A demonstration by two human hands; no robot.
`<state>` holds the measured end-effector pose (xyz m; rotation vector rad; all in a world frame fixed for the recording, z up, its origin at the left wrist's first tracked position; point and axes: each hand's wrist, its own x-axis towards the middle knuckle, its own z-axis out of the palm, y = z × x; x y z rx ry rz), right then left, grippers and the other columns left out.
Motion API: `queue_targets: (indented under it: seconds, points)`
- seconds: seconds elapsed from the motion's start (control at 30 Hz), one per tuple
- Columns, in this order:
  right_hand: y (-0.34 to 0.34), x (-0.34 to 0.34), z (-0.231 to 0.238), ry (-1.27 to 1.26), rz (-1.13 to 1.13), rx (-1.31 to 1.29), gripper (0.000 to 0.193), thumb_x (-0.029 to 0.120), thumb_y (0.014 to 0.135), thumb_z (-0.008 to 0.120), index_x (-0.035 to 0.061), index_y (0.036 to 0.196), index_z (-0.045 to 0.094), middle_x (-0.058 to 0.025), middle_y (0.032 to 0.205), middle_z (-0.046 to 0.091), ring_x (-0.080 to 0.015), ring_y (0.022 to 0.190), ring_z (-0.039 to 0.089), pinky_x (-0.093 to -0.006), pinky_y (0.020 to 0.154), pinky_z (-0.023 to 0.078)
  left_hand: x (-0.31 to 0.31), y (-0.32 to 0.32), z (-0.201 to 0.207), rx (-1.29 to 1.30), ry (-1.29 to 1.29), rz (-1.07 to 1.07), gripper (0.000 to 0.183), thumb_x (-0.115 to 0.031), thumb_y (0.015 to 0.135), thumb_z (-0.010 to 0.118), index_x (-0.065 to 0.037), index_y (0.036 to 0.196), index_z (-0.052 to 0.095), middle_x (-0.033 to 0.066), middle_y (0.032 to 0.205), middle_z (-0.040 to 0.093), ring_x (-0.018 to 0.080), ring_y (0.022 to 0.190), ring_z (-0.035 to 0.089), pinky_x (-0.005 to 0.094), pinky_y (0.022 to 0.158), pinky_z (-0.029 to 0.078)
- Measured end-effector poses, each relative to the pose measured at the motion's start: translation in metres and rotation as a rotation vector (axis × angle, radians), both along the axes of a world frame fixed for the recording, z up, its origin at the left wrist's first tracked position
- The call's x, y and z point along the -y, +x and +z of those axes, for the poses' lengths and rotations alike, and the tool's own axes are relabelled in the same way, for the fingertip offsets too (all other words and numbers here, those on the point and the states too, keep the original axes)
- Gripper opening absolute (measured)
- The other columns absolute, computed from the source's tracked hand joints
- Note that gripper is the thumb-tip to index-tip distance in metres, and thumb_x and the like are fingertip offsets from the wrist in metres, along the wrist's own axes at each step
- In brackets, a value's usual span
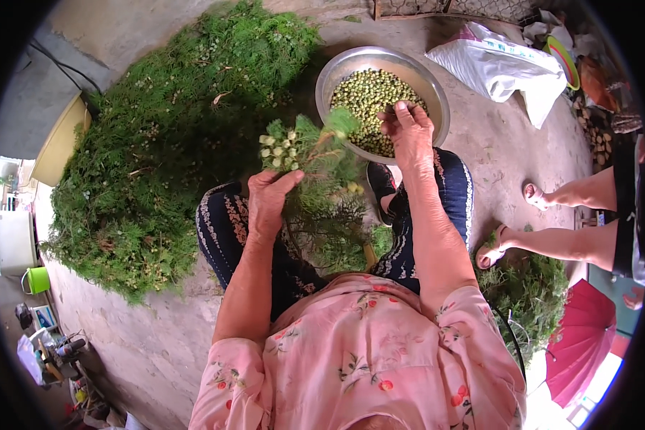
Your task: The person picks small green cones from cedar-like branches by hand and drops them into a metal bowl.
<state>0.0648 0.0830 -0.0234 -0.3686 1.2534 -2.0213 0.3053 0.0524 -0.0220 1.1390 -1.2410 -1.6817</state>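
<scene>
My left hand (266,199) pinches an evergreen sprig (319,152) between thumb and fingers, above my left knee. A cluster of pale green cones (278,149) shows at the sprig's tip, just beyond my fingers. My right hand (411,136) hangs over the near right side of a wide metal bowl (433,84). Its fingers are curled in toward the thumb, and whatever they may hold is hidden. Many small, round, yellow-green cones (369,92) lie in the bowl, which stands on the floor beyond my feet.
A big heap of cut evergreen branches (129,186) covers the floor at left. More greenery (337,247) lies between my legs. A white sack (498,68) lies far right. Another person's sandalled feet (491,247) stand at right, near more branches (530,294) and a red umbrella (582,337).
</scene>
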Motion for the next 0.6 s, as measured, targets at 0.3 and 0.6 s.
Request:
queue_targets:
  seconds: [0.3,0.6]
  points:
    - [0.048,-0.004,0.002,0.333,0.429,-0.206,0.032,0.005,0.073,0.065,0.0078,0.105,0.058,-0.0029,0.082,0.06,-0.0068,0.062,0.05,-0.0177,0.054,0.046,0.005,-0.001,-0.006,-0.093,0.155,0.049,0.012,-0.006,0.069,0.068,-0.001,0.078,0.063,-0.0014,0.07,0.058,0.0096,0.061,0.049,0.024,0.062,0.038]
    - [0.055,0.009,-0.026,0.189,0.274,-0.64,0.035,0.003,0.069,0.07,-0.0018,0.1,0.056,-0.0036,0.081,0.058,-0.0087,0.067,0.051,-0.0224,0.062,0.044,0.007,0.003,-0.015,-0.014,0.14,-0.093,0.006,-0.004,0.07,0.066,-0.001,0.075,0.063,0.0008,0.072,0.061,0.0094,0.059,0.052,0.0236,0.058,0.041]
